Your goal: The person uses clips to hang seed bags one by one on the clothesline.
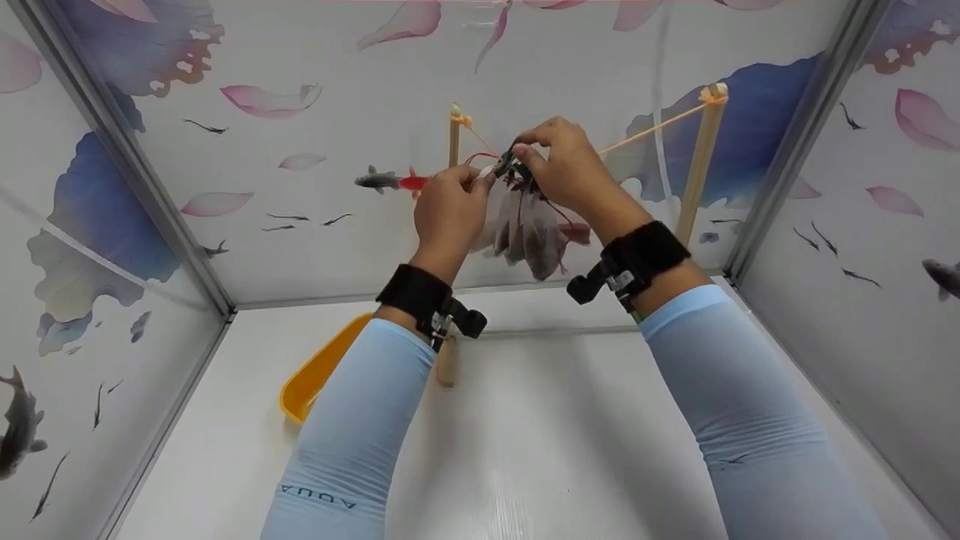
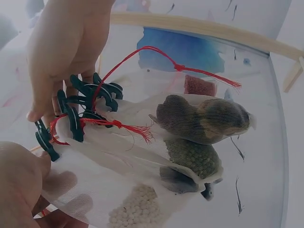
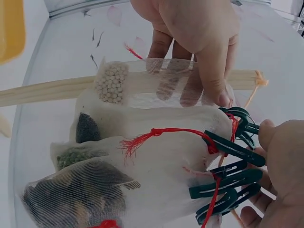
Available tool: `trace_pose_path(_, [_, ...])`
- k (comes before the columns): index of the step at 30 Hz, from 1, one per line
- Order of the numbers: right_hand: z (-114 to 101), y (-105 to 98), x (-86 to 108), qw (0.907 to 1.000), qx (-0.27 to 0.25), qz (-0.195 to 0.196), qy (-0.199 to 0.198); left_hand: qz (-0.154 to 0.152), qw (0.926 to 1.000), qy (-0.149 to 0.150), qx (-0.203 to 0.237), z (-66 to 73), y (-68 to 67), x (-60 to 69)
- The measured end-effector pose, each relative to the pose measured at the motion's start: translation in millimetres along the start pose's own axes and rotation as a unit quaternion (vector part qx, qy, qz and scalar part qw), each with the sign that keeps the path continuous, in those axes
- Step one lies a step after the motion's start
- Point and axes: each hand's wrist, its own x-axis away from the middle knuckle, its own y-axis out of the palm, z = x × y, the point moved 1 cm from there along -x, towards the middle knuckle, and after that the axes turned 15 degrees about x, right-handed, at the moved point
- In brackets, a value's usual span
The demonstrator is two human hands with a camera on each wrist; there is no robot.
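Several white mesh bags with red drawstrings hang in a bunch from an orange string (image 1: 652,133), held by dark green clips (image 3: 235,147). The left hand (image 1: 450,206) pinches the upper end of a mesh bag of white pellets (image 3: 111,84); its fingers show through the mesh in the right wrist view. Close beside it, the right hand (image 1: 566,165) pinches a green clip (image 2: 46,141) at that bag's mouth. Neighbouring bags hold dark brown-and-tan pieces (image 2: 202,118), green grains (image 2: 192,156) and a dark filling (image 3: 87,128). A bag with reddish contents (image 2: 199,86) hangs behind.
The string runs between two wooden posts, a left post (image 1: 454,139) and a right post (image 1: 701,165). A yellow tray (image 1: 326,367) stands on the white table (image 1: 525,450), partly behind the left forearm. A wooden piece (image 1: 446,364) lies near it. Patterned panels surround the table.
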Motion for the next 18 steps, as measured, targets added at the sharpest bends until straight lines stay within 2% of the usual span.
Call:
trace_pose_path(3, [4,2,4.6,0.9999,0.004,0.008,-0.013,0.007,0.9994,0.022,0.024,-8.3,-2.8,10.9])
trace_pose_path(5, [7,3,10.3,0.9993,0.000,0.028,-0.023,0.016,0.9976,0.052,0.042,-16.2,-5.6,21.7])
trace_pose_path(8, [13,5,25.2,0.9956,-0.010,0.084,-0.038,0.024,0.9934,0.095,0.059,-32.6,-9.8,43.0])
trace_pose_path(10, [18,9,40.0,0.9896,-0.020,0.133,-0.052,0.028,0.9909,0.116,0.062,-45.7,-13.6,58.1])
trace_pose_path(13, [28,20,68.3,0.9769,-0.036,0.200,-0.067,0.029,0.9896,0.132,0.049,-66.2,-20.4,80.4])
trace_pose_path(15, [36,31,89.2,0.9695,-0.039,0.231,-0.071,0.026,0.9895,0.139,0.031,-79.2,-25.7,94.2])
trace_pose_path(18, [50,53,117.7,0.9674,-0.024,0.244,-0.064,0.014,0.9898,0.142,-0.007,-99.1,-32.2,113.5])
